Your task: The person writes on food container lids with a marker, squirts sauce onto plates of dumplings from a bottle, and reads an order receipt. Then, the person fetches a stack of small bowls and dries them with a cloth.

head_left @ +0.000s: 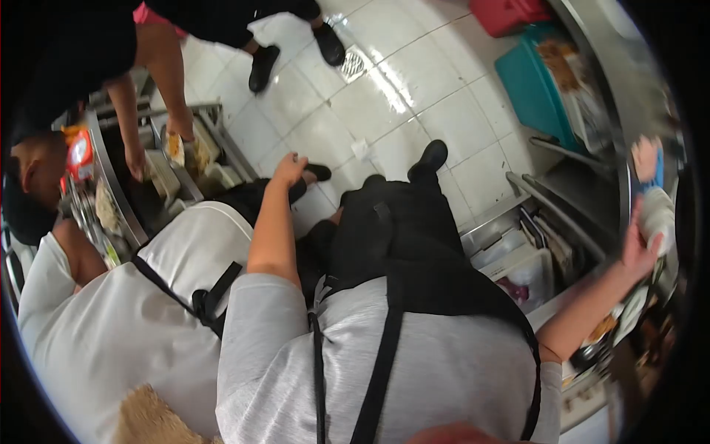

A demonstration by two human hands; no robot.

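Note:
My left hand hangs in the air over the tiled floor, beside the co-worker's dark clothing. Its fingers are loosely bent, with a dark ring on one, and nothing shows in them. Reaching out at the right, my right hand has its thumb and fingers around a ribbed white object, perhaps a stack of cups or bowls. Just beyond that object is another hand with blue at its wrist, near the metal edge; whose it is cannot be made out.
A co-worker in a white shirt is close at my left. Another person's hands reach into food containers. A teal bin and red bin stand upper right. Containers fill an open drawer. A floor drain lies ahead.

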